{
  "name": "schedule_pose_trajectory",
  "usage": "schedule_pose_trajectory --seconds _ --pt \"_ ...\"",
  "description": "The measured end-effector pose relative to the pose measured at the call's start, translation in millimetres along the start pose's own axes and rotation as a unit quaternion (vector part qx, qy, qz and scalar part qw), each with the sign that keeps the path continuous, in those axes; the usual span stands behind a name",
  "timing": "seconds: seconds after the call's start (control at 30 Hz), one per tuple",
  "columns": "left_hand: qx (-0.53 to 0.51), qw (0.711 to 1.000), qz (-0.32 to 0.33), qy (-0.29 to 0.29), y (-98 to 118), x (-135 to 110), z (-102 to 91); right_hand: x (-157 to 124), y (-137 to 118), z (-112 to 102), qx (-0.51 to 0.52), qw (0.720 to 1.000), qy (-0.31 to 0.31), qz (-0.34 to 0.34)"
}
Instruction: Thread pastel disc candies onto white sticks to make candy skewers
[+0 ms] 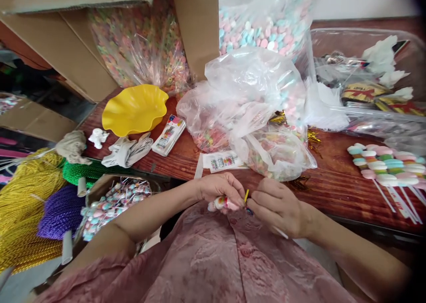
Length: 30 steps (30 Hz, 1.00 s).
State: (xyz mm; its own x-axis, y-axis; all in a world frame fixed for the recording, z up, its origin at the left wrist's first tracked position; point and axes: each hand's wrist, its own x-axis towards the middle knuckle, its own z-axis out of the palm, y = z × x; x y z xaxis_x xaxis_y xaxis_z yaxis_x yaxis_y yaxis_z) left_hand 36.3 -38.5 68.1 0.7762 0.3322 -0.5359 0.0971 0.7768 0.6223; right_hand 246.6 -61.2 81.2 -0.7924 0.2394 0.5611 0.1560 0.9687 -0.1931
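One in progress: left hand gripping a candy, right hand closed at the yellow tie; candy pile left of hands looks done, lollipops right likely pending.

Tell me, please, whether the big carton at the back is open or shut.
The carton is open: its flaps stand apart, and a candy bag shows between them.

A glossy red-brown wooden bench stands before a brightly lit whitish wall, with grey floor showing at lower left.
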Motion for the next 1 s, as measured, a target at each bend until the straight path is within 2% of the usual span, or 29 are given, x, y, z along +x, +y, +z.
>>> schedule_pose_trajectory --seconds 0.13,0.27,0.37,0.47,0.57,0.7,0.77,0.8,0.83,0.87,0.9,0.93,1.0 --pt "0.04 0.997 -0.047 -0.039 4 3 1.9 2 -7 -12 -0.038 0.997 -0.019 -0.067" --pt "0.067 0.993 -0.074 -0.066 3 8 3.4 1 -4 -10 -0.019 0.995 -0.026 -0.094" --pt "0.077 0.991 -0.076 -0.074 4 10 6.3 -1 -2 -3 -0.015 0.996 -0.024 -0.09" --pt "0.093 0.989 -0.063 -0.094 12 10 4.2 0 -3 3 -0.04 0.997 -0.022 -0.058" --pt "0.135 0.985 -0.05 -0.096 28 7 -11.6 4 -4 4 -0.053 0.998 -0.018 -0.023" --pt "0.188 0.981 -0.051 -0.016 59 -9 -40.0 11 -5 1 -0.071 0.997 -0.024 0.004" --pt "0.184 0.981 0.01 0.063 78 -26 -38.3 14 -2 2 -0.094 0.995 -0.029 0.021" --pt "0.182 0.974 0.069 0.118 86 -37 -30.3 15 1 4 -0.103 0.994 -0.031 0.031" --pt "0.19 0.956 0.139 0.174 93 -48 -17.6 17 5 6 -0.11 0.993 -0.027 0.04" --pt "0.213 0.926 0.217 0.223 96 -60 -1.3 18 10 9 -0.114 0.992 -0.019 0.049" --pt "0.26 0.891 0.282 0.244 96 -70 16.9 21 16 10 -0.113 0.992 -0.002 0.058" --pt "0.32 0.857 0.33 0.233 92 -77 34.8 23 23 11 -0.105 0.992 0.019 0.07" --pt "0.449 0.795 0.377 0.155 73 -82 60.4 30 33 9 -0.069 0.99 0.06 0.108"
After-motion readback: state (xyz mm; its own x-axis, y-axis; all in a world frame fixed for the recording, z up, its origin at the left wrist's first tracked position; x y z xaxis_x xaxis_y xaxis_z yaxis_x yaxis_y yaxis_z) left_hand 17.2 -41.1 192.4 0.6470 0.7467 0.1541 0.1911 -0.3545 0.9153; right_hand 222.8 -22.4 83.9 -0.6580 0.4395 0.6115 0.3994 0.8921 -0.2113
